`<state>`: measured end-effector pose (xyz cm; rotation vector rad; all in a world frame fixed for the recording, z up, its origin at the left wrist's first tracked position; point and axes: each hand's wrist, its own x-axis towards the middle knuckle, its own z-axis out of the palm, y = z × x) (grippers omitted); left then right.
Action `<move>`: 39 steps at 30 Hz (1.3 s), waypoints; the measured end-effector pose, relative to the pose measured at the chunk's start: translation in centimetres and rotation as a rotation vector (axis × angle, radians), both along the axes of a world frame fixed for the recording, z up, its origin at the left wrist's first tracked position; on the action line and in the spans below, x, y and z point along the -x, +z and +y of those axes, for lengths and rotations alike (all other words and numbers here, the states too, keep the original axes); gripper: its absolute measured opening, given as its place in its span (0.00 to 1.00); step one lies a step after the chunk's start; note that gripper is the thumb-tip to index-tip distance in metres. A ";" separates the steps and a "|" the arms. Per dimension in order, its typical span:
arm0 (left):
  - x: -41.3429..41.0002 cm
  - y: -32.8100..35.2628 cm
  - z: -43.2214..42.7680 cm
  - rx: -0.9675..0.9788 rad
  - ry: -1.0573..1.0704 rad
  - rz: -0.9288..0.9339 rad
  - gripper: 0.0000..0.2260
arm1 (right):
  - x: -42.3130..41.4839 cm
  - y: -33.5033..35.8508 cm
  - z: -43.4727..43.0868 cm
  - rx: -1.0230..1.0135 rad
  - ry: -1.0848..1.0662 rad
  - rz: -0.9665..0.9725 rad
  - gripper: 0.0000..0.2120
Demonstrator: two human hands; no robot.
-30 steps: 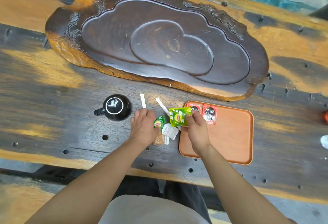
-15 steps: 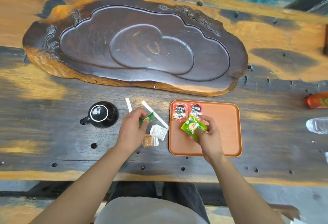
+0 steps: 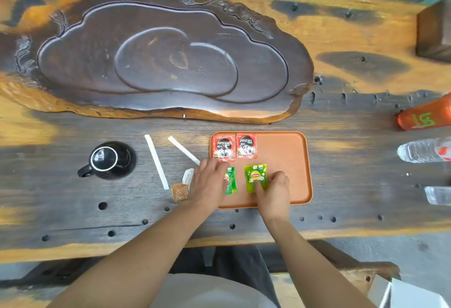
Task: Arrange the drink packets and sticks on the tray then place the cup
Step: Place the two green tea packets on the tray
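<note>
An orange tray [image 3: 288, 161] lies on the wooden table. Two red Nescafe packets [image 3: 234, 147] sit side by side at its far left corner. Below them my left hand [image 3: 208, 184] presses a dark green packet [image 3: 230, 180] onto the tray. My right hand [image 3: 274, 191] holds a light green Lipton packet [image 3: 255, 177] flat on the tray beside it. Left of the tray lie two white sticks [image 3: 156, 161], a white packet [image 3: 188, 175] and a brown packet [image 3: 179, 191]. A black cup [image 3: 107, 160] stands upside down further left.
A large carved dark wooden slab [image 3: 158, 58] fills the table behind the tray. An orange bottle [image 3: 424, 114], a clear plastic bottle [image 3: 424, 150] and a clear object [image 3: 438, 195] lie at the right edge. A wooden block [image 3: 434, 31] is at the far right.
My left hand carried the dark green packet from the table onto the tray. My right hand lowered the Lipton packet flat below the red packets. The camera shifted left.
</note>
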<state>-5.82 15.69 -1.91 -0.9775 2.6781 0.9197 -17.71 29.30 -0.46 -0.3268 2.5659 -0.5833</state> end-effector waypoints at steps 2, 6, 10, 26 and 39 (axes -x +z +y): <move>-0.2 0.0 0.2 0.056 -0.001 0.007 0.21 | 0.6 0.0 0.6 -0.081 0.201 0.111 0.12; -0.7 -0.2 0.8 0.087 -0.081 0.055 0.21 | 2.2 -0.2 1.9 -0.113 0.536 0.230 0.17; -1.4 -1.0 1.7 0.113 -0.197 0.032 0.22 | 3.7 -1.0 2.3 -0.092 0.834 0.169 0.26; -0.7 -1.9 1.8 0.127 -0.164 0.032 0.21 | 3.3 -1.6 0.6 -0.109 0.943 0.139 0.25; -1.3 -1.1 1.5 0.087 -0.110 0.117 0.19 | 2.9 -1.1 0.5 -0.135 0.898 0.189 0.25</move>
